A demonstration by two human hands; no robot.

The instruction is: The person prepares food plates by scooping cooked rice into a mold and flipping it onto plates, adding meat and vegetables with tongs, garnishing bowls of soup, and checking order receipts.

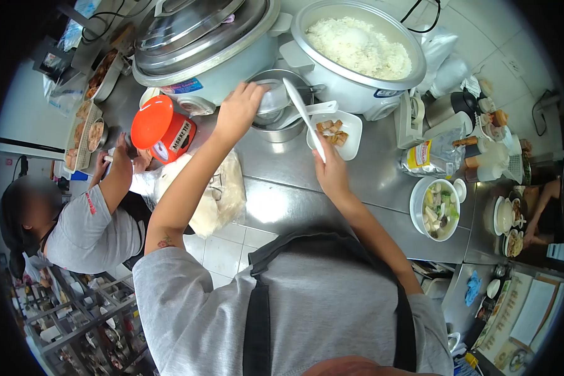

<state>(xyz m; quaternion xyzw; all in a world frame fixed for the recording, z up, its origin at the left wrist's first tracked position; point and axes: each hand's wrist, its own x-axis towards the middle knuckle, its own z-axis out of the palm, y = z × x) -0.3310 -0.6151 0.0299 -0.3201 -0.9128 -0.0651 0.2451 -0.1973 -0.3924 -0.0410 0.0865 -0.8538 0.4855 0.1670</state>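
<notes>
My left hand (239, 113) is closed on the edge of a small translucent bowl (273, 100), held over a metal pot (282, 134). My right hand (331, 172) grips the handle of a long white rice paddle (304, 114), whose far end reaches up beside the bowl. A second white utensil (316, 109) rests across the pot, its handle pointing right. To the right sits a white square dish (352, 143) with browned pieces of food (333, 133) in it. What the bowl holds is hard to make out.
Behind stand an open rice cooker (363, 81) full of rice and a lidded cooker (232, 72). An orange scale (163, 128) and a plastic bag (213, 191) lie left, near a co-worker (88, 225). A soup bowl (415, 210) and foil pouch (429, 156) are right.
</notes>
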